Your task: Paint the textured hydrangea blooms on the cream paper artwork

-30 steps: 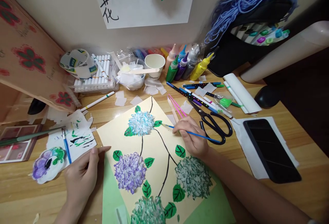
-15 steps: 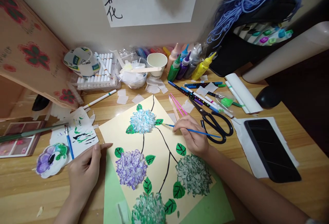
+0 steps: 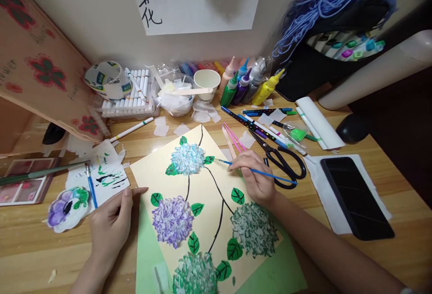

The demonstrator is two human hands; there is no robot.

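Paintbrush [image 3: 266,174] shifted slightly R, pinched btwn R hand [image 3: 259,187] fingers, tip beside blue flower's RH leaf [image 3: 209,160]. L hand [image 3: 111,222] half-curled, visibly empty. Step: prob. leaf detailing; next stroke reqs. steady tip.

The paintbrush [image 3: 265,174] is partly hidden — behind the right hand [image 3: 254,178].

On the white sheet [image 3: 189,10] on the wall, the black handwritten character 花 can be read, below another cut off at the top of the view; the pink board [image 3: 62,100] bears "flower" in faint handwriting more than once, and the roll [image 3: 104,71] shows "deli", its smaller print too blurred to read
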